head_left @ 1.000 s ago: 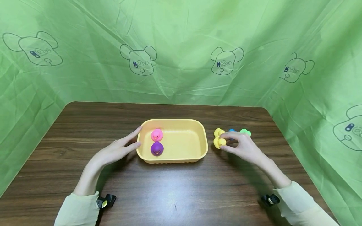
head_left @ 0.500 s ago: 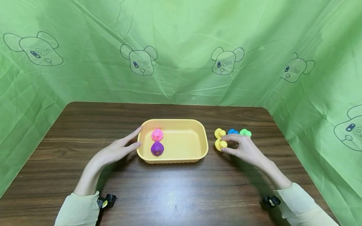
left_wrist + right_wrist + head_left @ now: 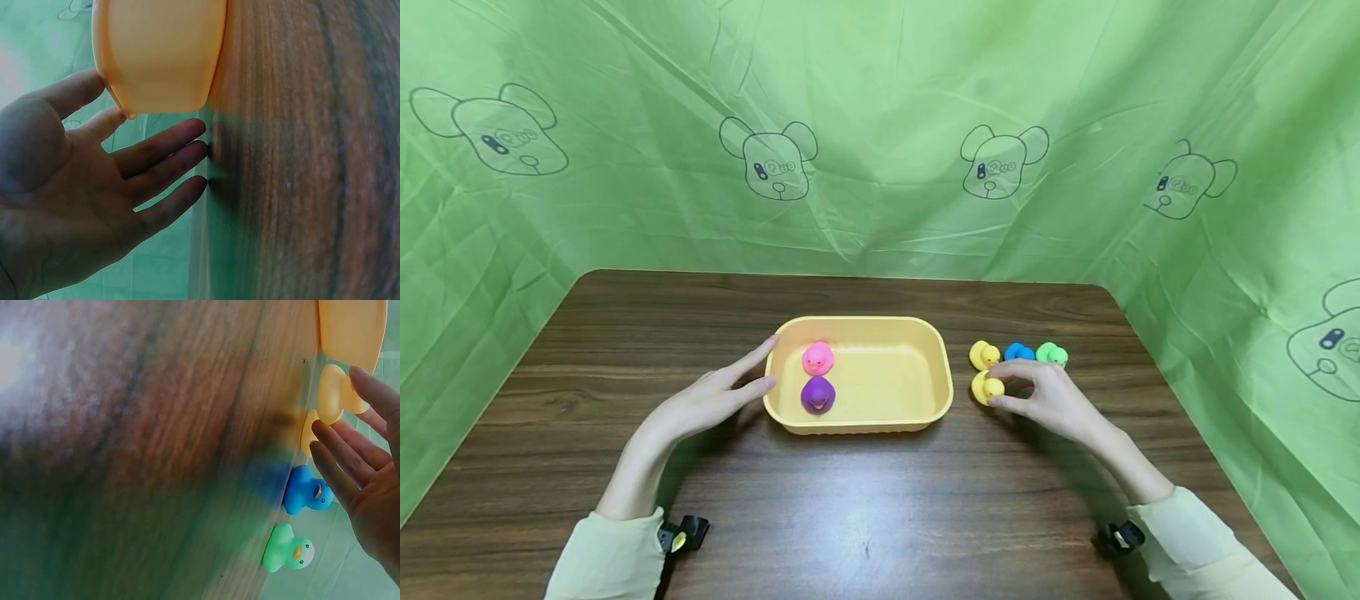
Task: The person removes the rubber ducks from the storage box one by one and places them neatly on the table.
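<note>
My left hand (image 3: 711, 400) rests straight fingers against the left rim of a yellow plastic basin (image 3: 891, 375); in the left wrist view the thumb and index finger touch the rim. Inside the basin, on its left side, sit a pink rubber duck (image 3: 817, 358) and a purple rubber duck (image 3: 817, 395). Right of the basin, my right hand (image 3: 1052, 398) pinches a yellow rubber duck (image 3: 986, 388) between thumb and fingers. Whether this duck touches the table cannot be told. Just behind it stands a second yellow duck (image 3: 982, 354), partly hidden by fingers in the right wrist view.
A blue duck (image 3: 303, 489) and a green duck (image 3: 286, 549) stand in a row with the second yellow duck. All stand on a dark wooden table (image 3: 850, 517). Green cloth (image 3: 880, 150) printed with bear heads encloses the back and sides.
The right hand has shifted the pinched yellow duck slightly nearer and to the right, apart from the yellow duck behind it. More of the blue duck shows now. The left hand stays put.
</note>
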Demonstrator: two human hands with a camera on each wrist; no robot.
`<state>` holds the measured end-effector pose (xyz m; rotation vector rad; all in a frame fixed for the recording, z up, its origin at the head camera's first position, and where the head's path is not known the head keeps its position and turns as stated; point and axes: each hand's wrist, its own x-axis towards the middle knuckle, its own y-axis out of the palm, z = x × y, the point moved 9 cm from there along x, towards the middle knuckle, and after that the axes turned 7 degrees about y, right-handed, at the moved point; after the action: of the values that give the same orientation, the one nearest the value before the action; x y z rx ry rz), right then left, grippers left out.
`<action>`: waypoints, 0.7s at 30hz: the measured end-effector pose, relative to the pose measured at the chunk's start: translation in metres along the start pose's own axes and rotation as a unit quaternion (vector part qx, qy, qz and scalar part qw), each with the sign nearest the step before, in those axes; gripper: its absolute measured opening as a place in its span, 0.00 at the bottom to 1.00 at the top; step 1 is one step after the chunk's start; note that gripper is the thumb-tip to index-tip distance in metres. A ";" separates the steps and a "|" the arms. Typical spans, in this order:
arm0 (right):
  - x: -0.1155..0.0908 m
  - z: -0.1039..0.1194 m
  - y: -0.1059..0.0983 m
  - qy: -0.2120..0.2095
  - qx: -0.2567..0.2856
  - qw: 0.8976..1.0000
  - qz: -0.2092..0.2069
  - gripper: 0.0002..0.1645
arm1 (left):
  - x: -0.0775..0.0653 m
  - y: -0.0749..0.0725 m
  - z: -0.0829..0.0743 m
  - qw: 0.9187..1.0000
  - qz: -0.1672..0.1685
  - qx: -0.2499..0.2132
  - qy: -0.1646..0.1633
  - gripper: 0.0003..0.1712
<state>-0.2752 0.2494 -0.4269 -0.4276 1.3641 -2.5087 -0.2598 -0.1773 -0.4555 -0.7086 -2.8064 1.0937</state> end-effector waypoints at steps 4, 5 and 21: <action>-0.001 -0.001 0.000 0.002 -0.009 1.000 -0.002 0.22 | -0.001 0.000 0.000 1.000 0.001 -0.003 -0.003 0.40; -0.001 -0.002 0.000 0.002 -0.012 1.000 -0.002 0.22 | -0.001 0.000 -0.001 1.000 0.001 -0.002 -0.003 0.40; -0.003 -0.007 0.005 -0.004 -0.024 1.000 0.005 0.21 | -0.002 -0.002 -0.003 1.000 0.004 0.006 -0.004 0.40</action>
<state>-0.2748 0.2535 -0.4349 -0.4384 1.4225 -2.4676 -0.2583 -0.1773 -0.4521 -0.7152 -2.8040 1.1155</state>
